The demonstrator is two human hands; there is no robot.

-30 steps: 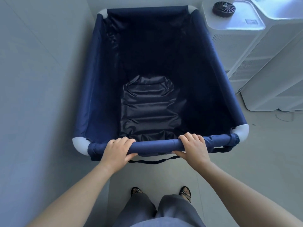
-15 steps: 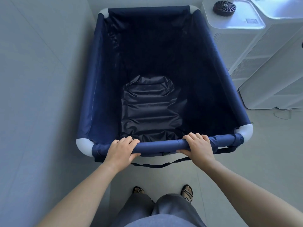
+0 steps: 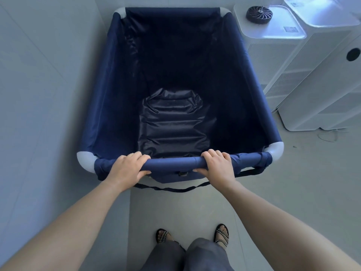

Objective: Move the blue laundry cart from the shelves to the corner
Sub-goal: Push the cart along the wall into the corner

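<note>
The laundry cart [image 3: 109,90] filling the middle of the frame is navy blue fabric, and its inside goes nearly black with a shiny dark bottom panel [image 3: 173,124]. The corner caps [image 3: 276,150] are plain white. Upper right, the boxy appliances [image 3: 320,89] are white with fine grille patterning, and a dark ribbed fan disc [image 3: 258,14] sits on top. The wall [image 3: 39,94] on the left and the floor [image 3: 312,182] are pale grey. At the bottom: grey trousers [image 3: 195,257] and black-and-white checkered sandals [image 3: 221,234].

Cart [image 3: 109,90] cloth, slightly glossy; corners [image 3: 85,160] smooth plastic.
</note>
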